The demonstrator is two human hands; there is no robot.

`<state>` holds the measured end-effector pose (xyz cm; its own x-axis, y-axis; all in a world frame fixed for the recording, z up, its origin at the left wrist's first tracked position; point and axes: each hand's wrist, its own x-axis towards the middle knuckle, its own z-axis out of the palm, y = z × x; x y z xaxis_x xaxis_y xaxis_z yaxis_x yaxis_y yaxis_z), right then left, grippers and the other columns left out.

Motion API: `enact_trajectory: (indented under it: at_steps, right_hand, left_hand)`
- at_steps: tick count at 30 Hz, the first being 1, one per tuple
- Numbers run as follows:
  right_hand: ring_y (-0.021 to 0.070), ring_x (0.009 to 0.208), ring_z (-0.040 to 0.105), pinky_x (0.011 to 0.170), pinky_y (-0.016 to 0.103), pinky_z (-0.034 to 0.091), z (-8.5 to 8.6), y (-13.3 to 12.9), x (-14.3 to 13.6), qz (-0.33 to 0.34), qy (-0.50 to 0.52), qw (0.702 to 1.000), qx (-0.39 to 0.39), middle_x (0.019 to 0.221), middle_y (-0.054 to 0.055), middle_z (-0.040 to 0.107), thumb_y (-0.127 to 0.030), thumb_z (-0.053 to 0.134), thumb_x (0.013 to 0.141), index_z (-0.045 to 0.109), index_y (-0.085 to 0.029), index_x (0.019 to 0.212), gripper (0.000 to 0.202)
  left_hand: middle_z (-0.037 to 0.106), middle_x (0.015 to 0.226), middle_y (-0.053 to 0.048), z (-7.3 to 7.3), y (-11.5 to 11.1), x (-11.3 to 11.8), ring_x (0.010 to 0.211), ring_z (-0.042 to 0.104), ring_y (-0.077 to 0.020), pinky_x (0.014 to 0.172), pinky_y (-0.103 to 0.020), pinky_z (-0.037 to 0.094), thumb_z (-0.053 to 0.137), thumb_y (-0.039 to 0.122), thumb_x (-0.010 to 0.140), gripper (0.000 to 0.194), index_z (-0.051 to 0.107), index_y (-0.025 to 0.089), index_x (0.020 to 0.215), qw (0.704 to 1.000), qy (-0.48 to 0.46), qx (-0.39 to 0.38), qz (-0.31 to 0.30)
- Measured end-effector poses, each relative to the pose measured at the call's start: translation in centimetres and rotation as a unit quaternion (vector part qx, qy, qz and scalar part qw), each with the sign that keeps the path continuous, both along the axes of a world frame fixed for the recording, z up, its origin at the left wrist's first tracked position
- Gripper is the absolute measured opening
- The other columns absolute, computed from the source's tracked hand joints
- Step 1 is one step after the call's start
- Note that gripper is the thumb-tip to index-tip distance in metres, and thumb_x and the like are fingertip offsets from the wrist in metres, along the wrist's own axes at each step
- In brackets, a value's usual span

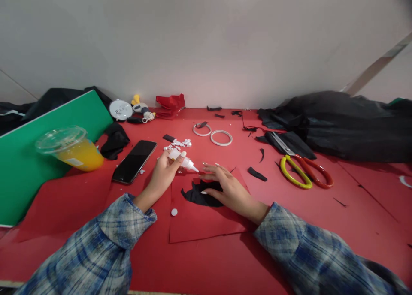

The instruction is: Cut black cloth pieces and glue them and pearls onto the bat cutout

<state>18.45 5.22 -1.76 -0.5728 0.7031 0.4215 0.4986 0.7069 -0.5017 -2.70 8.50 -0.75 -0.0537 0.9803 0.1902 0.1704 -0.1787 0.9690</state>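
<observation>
My left hand (164, 173) is closed around a small white glue bottle (186, 162), tilted so its pointed nozzle aims down to the right. The nozzle tip is close to the fingertips of my right hand (225, 185). That hand lies with its fingers spread over a piece of black fabric (196, 195), its thumb resting on the cloth. Under the fabric is a red sheet (206, 224). A small round white cap (174, 212) sits at the sheet's left edge.
White beads (185, 143) and two white rings (221, 137) are behind my hands. To the left stand a phone (135, 161), a tilted cup of orange drink (79, 153) and a green board (19, 170). Scissors (296, 164) and bunched black fabric (337, 125) lie right.
</observation>
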Motion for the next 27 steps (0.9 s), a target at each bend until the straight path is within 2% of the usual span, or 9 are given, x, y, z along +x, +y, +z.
enact_trajectory:
  at_steps: [5,9,13,17,20,23,27]
  right_hand:
    - [0.0255,0.123,0.056,0.108,0.056,0.039,-0.1,-0.1,0.1,0.005,0.0,1.0,-0.003,0.113,0.007,0.072,-0.015,0.065,0.085,0.04,-0.024,0.127,0.049]
    - [0.0253,0.122,0.057,0.108,0.056,0.04,-0.2,-0.1,0.2,0.004,0.005,1.0,-0.003,0.114,0.008,0.072,-0.018,0.063,0.088,0.04,-0.024,0.127,0.046]
    - [0.0249,0.118,0.061,0.104,0.053,0.045,0.0,-0.2,0.2,0.0,0.008,1.0,0.0,0.116,0.01,0.07,-0.02,0.054,0.093,0.041,-0.023,0.125,0.035]
    - [0.0249,0.114,0.063,0.096,0.047,0.052,0.1,-0.4,0.0,-0.044,0.049,0.998,-0.004,0.115,0.011,0.071,-0.021,0.048,0.096,0.035,-0.022,0.131,0.037]
    - [0.0252,0.116,0.062,0.094,0.046,0.053,0.1,-0.4,-0.1,-0.07,0.069,0.995,0.004,0.117,0.013,0.07,-0.019,0.042,0.097,0.034,-0.022,0.131,0.035]
    - [0.0248,0.114,0.063,0.093,0.045,0.054,0.1,-0.3,-0.2,-0.068,0.069,0.995,0.003,0.118,0.013,0.069,-0.015,0.039,0.096,0.032,-0.021,0.13,0.035]
    - [0.0246,0.113,0.064,0.091,0.045,0.055,0.2,-0.3,-0.2,-0.057,0.07,0.996,-0.006,0.119,0.016,0.068,-0.013,0.034,0.096,0.032,-0.02,0.13,0.034]
  left_hand:
    - [0.063,0.073,0.0,0.5,-0.4,0.3,0.07,0.062,-0.0181,0.067,-0.03,0.047,0.064,0.051,0.077,0.034,0.056,0.018,0.082,0.999,0.012,-0.007,-0.03]
    - [0.062,0.078,-0.002,0.4,-0.6,0.3,0.076,0.061,-0.0194,0.073,-0.032,0.046,0.063,0.049,0.078,0.032,0.055,0.018,0.084,0.998,0.053,-0.012,-0.044]
    - [0.061,0.08,-0.002,0.2,-0.7,0.3,0.077,0.059,-0.0193,0.074,-0.032,0.044,0.06,0.047,0.081,0.03,0.053,0.018,0.085,0.996,0.067,-0.019,-0.054]
    - [0.057,0.078,0.0,0.3,-0.7,0.5,0.076,0.058,-0.0184,0.072,-0.031,0.044,0.057,0.044,0.085,0.025,0.051,0.02,0.086,0.994,0.085,-0.02,-0.062]
    - [0.055,0.077,0.001,0.4,-0.6,0.7,0.075,0.057,-0.018,0.07,-0.03,0.045,0.054,0.044,0.087,0.024,0.049,0.021,0.086,0.992,0.113,-0.005,-0.055]
    - [0.057,0.078,0.0,0.4,-0.6,0.9,0.075,0.058,-0.0185,0.07,-0.03,0.046,0.052,0.045,0.088,0.023,0.049,0.022,0.087,0.988,0.146,0.021,-0.052]
    - [0.062,0.092,-0.004,0.4,-0.9,1.3,0.089,0.06,-0.0213,0.08,-0.034,0.047,0.052,0.045,0.088,0.025,0.052,0.022,0.095,0.979,0.183,0.075,-0.054]
